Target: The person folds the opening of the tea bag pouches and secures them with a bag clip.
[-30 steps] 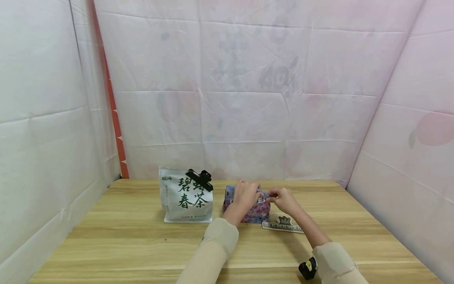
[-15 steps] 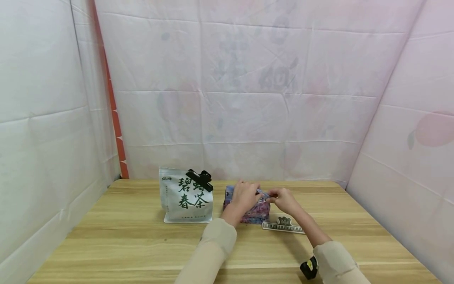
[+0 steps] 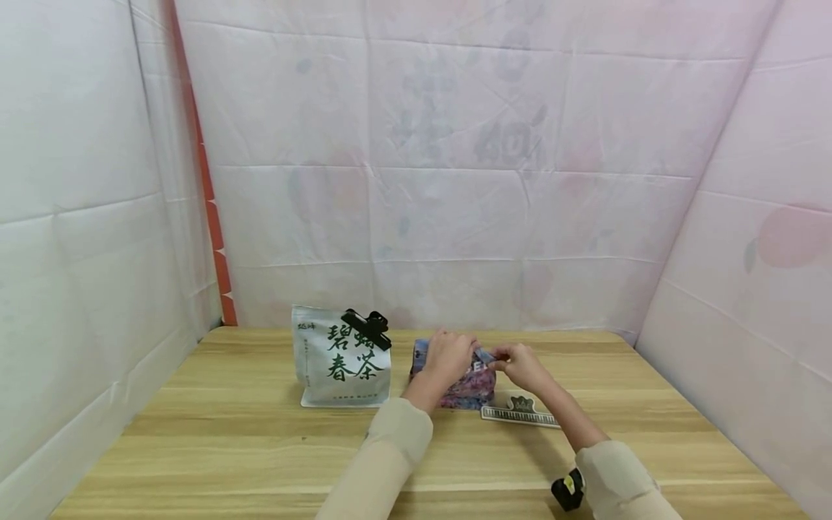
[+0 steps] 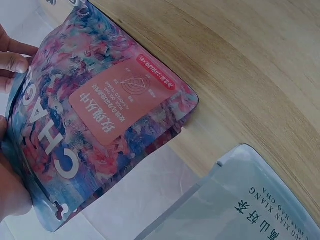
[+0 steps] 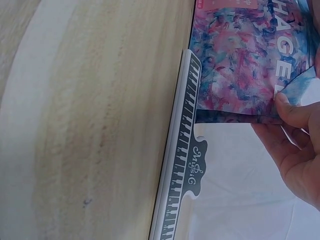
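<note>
A pink-and-blue patterned tea bag [image 3: 471, 390] stands on the table. My left hand [image 3: 448, 361] lies across its top edge; in the left wrist view that hand [image 4: 12, 185] holds the bag's upper rim, with part of its fingers out of frame. At the bag's top right corner, my right hand [image 3: 523, 367] pinches a folded-over flap. The right wrist view has its thumb on the front of this blue flap [image 5: 300, 86] and the fingers behind. A long piano-key-patterned bag clip [image 3: 520, 413] lies just in front of the bag, to the right.
To the left stands a silver-white tea bag [image 3: 341, 361] with green characters, a black clip [image 3: 367, 328] fixed on its top right corner. A small black object with a yellow patch [image 3: 568, 490] is beside the right sleeve. White cloth walls [image 3: 455, 217] border the wooden table [image 3: 260, 448].
My left forearm has shifted slightly left. The letter E on the patterned bag, covered half a second ago, shows again beside the folded corner. Both hands stay on the bag.
</note>
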{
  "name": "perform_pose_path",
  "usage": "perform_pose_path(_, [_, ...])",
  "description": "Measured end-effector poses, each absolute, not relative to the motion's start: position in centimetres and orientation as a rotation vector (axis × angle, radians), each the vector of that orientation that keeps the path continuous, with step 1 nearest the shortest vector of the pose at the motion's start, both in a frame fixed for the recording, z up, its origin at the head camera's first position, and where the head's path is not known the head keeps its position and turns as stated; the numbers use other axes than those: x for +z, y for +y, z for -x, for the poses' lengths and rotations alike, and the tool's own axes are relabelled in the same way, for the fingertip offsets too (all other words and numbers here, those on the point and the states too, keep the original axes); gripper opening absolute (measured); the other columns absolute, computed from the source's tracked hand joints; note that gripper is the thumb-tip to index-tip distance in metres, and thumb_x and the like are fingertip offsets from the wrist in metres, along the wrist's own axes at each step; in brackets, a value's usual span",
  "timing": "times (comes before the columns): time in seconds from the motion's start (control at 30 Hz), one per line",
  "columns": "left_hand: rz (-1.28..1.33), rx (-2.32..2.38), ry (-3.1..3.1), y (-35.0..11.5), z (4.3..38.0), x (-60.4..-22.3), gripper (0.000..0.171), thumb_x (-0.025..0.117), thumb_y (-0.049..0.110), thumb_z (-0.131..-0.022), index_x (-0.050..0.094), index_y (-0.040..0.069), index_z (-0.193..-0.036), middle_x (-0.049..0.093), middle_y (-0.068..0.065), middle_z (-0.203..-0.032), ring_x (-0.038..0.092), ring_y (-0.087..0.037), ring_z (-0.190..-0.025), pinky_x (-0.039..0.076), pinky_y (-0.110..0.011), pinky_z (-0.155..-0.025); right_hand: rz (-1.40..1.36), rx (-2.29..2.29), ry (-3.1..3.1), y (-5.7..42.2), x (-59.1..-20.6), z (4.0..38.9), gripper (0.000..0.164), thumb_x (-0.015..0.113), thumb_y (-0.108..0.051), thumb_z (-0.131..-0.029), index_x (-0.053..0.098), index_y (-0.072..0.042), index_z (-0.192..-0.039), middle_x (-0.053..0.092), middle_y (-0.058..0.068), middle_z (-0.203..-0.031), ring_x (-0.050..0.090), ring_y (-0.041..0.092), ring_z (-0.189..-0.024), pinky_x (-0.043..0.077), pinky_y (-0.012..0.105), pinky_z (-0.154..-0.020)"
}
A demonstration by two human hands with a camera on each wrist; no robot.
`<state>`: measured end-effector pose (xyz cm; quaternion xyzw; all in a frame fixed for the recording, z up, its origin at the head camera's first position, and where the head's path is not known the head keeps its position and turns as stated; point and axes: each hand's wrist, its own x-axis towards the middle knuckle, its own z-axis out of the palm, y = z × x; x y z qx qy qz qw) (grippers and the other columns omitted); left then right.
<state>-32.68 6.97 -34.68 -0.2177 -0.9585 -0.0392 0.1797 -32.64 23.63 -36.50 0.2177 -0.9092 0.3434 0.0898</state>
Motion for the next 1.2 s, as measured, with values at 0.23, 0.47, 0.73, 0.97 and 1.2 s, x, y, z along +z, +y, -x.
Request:
perform_pose_path(0.23, [0.579, -0.112, -2.731, 7.18, 32.64, -34.51, 0.029, 0.041, 0.038, -0.097, 0.067, 0.028, -0.103, 0.064, 0.009, -0.074, 0.060, -0.011, -0.074, 0.039, -0.033, -0.089, -0.703, 0.993, -2.684, 23.85, -36.44, 32.67, 0.004, 0.064, 0.004, -0.082, 0.065, 0.004, -0.085, 0.062, 0.005, -0.075, 0.055, 0.020, -0.066, 0.043, 0.033, -0.057])
perform_pose_path(0.47, [0.603, -0.169, -2.738, 7.03, 32.49, -34.58, 0.032, 0.039, 0.039, -0.098, 0.065, 0.026, -0.111, 0.066, 0.010, -0.088, 0.061, -0.009, -0.082, 0.036, -0.036, -0.094, -0.743, 0.969, -2.672, 23.92, -36.58, 32.82, 0.004, 0.065, 0.002, -0.082, 0.065, 0.004, -0.085, 0.062, 0.005, -0.076, 0.055, 0.018, -0.066, 0.043, 0.033, -0.057])
perform_pose_path(0.73, [0.517, -0.133, -2.721, 7.40, 32.44, -34.87, 0.038, 0.056, 0.057, -0.083, 0.067, 0.028, -0.104, 0.063, 0.011, -0.074, 0.060, -0.008, -0.072, 0.033, -0.038, -0.098, -0.728, 0.973, -2.683, 23.90, -36.72, 32.93, 0.004, 0.065, 0.001, -0.081, 0.065, 0.003, -0.084, 0.062, 0.004, -0.076, 0.054, 0.015, -0.066, 0.043, 0.032, -0.057])
perform_pose_path(0.97, [0.466, -0.099, -2.702, 7.71, 32.49, -35.01, 0.033, 0.061, 0.054, -0.080, 0.068, 0.028, -0.100, 0.064, 0.011, -0.072, 0.059, -0.006, -0.068, 0.036, -0.034, -0.095, -0.719, 0.973, -2.676, 23.89, -36.67, 32.89, 0.006, 0.064, 0.004, -0.080, 0.066, 0.001, -0.085, 0.062, 0.004, -0.075, 0.054, 0.016, -0.065, 0.043, 0.032, -0.057])
perform_pose_path(1.2, [0.434, -0.044, -2.695, 7.99, 32.56, -35.00, 0.033, 0.061, 0.054, -0.079, 0.068, 0.029, -0.099, 0.065, 0.013, -0.076, 0.059, -0.005, -0.069, 0.038, -0.032, -0.092, -0.697, 0.990, -2.691, 23.80, -36.59, 32.72, 0.005, 0.064, 0.004, -0.082, 0.066, 0.002, -0.086, 0.062, 0.005, -0.076, 0.053, 0.018, -0.066, 0.042, 0.033, -0.057])
